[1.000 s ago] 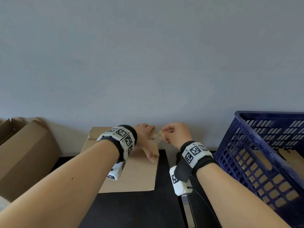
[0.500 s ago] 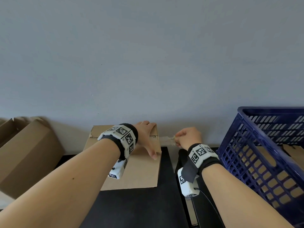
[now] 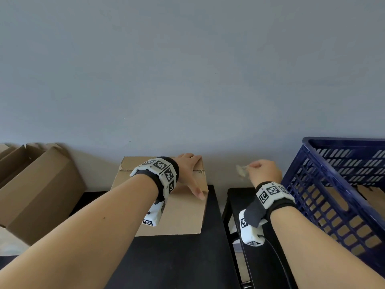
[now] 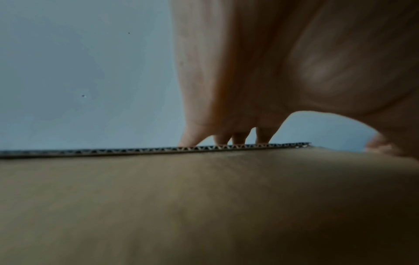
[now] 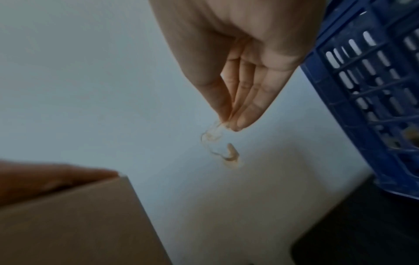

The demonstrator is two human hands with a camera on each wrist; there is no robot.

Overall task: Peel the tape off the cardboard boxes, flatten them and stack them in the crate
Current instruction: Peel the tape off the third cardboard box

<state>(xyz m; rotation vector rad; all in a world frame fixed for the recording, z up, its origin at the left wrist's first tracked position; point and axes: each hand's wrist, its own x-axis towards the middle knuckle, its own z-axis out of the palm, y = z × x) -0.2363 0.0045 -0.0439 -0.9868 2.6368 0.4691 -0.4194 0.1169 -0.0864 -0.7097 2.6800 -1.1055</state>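
A brown cardboard box [image 3: 177, 213] stands on the black table [image 3: 179, 259] against the wall. My left hand [image 3: 190, 171] lies flat on the box's top near its far right corner, fingers straight, tips past the far flap edge [image 4: 158, 149]. My right hand [image 3: 263, 171] is off to the right of the box, between it and the crate, pinching a curled strip of clear tape [image 5: 218, 145] that hangs free from thumb and fingertips [image 5: 238, 123]. The tape [image 3: 241, 172] no longer touches the box [image 5: 75, 222].
A dark blue slatted crate [image 3: 337, 184] stands at the right with flattened cardboard [image 3: 370, 195] inside. More cardboard boxes [image 3: 39, 190] sit at the left. A narrow gap [image 3: 224, 205] separates two black table surfaces. The grey wall is close behind.
My right hand has pulled the tape rightward away from the box, and the strip has come free and curled. My left hand has stayed pressed on the box.
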